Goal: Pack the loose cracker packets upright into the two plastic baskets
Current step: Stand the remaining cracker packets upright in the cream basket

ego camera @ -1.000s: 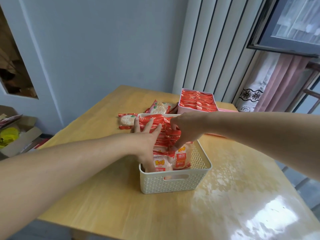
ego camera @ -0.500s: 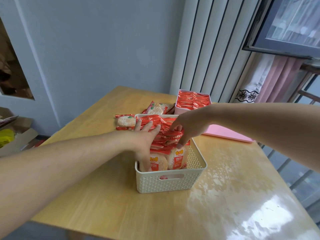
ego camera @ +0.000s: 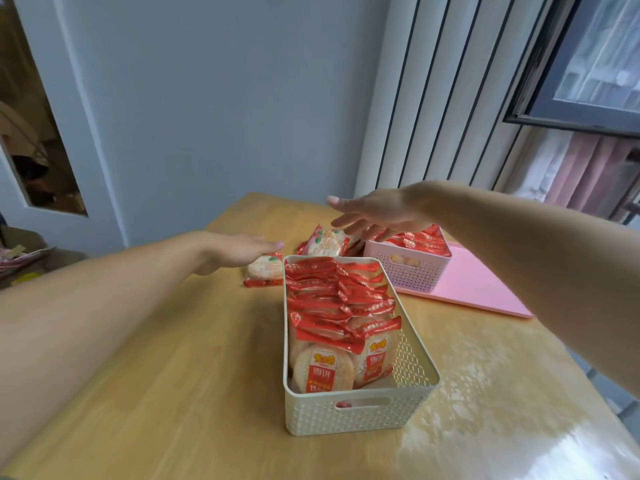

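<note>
Glossy wooden table by grey wall

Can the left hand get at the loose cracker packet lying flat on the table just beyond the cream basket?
Probably yes: the left hand hovers open beside the flat red-and-clear cracker packet, with nothing between; the cream plastic basket sits alongside.

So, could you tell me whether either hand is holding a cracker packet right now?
No, the left hand and right hand are both open, holding nothing.
</note>
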Demonstrator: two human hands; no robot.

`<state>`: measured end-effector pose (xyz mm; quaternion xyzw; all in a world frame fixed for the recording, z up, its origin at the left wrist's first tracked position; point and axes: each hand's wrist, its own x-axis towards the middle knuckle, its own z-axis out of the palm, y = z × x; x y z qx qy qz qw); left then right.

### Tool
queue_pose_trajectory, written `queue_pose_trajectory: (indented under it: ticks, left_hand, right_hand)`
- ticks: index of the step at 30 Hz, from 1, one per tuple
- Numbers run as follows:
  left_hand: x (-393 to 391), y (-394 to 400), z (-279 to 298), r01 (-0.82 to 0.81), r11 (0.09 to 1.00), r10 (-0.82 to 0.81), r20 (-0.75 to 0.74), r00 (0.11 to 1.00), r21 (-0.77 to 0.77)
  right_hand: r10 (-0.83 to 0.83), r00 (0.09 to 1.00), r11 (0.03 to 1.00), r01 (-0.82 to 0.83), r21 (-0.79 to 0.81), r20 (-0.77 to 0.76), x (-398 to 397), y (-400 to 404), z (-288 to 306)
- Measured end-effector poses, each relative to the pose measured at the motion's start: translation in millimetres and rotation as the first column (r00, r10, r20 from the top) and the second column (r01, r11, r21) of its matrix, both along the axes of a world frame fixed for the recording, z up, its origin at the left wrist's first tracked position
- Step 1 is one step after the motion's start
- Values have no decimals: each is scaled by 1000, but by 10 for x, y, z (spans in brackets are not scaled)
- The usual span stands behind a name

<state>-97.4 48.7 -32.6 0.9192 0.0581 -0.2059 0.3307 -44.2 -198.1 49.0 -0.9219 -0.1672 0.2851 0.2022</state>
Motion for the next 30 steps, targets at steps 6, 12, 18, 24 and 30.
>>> queue_pose_trajectory:
  ticks: [6, 12, 18, 24, 30]
  left_hand:
    - [433, 89, -275, -13, 991, 12, 11, 1000, 131]
    - [948, 123, -519, 20, 969, -22, 6, 1000, 245]
    - [1347, 289, -657, -34, 982, 30, 25, 999, 184]
    - [1497, 370, -708, -69, 994, 66, 40, 997, 85]
    - [1436, 253, -747, -121, 991, 125, 73, 990, -55]
  right_hand:
    - [-51, 998, 999, 51, -14, 36, 501, 422, -185]
    - [189, 913, 904, -17, -427, 363, 1023, 684, -497]
    - [135, 971, 797, 10, -603, 195, 1561, 764, -816]
    - [30, 999, 773, -45, -633, -35, 1757, 795, -855]
    - [71, 997, 881, -55, -470, 17, 1664, 918, -938]
